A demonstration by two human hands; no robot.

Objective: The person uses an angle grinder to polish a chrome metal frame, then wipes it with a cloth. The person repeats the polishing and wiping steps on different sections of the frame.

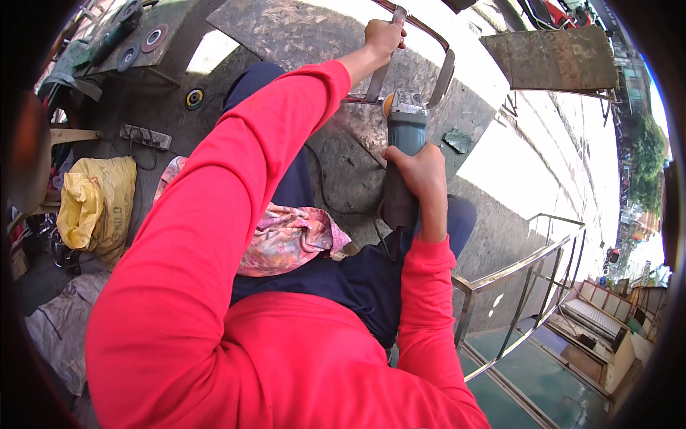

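My left hand (386, 39) is closed around a flat bar of a metal frame (444, 77) with rounded corners, held at the far side of the work area. My right hand (423, 171) wraps round the body of a teal and black angle grinder (407, 132), thumb across its top. The grinder's metal head points away from me, close to the frame's near end. An orange disc (388, 106) shows at the head's left side; whether it touches the metal I cannot tell. A cord runs from the grinder's rear end between my legs.
A patterned cloth (293, 239) lies over my lap. To the left are a power strip (146, 136), a yellow sack (100, 204) and a loose disc (194, 99). Another grinder (118, 34) rests on a bench. A welded metal railing (522, 268) stands right; a board-topped table (550, 61) is far right.
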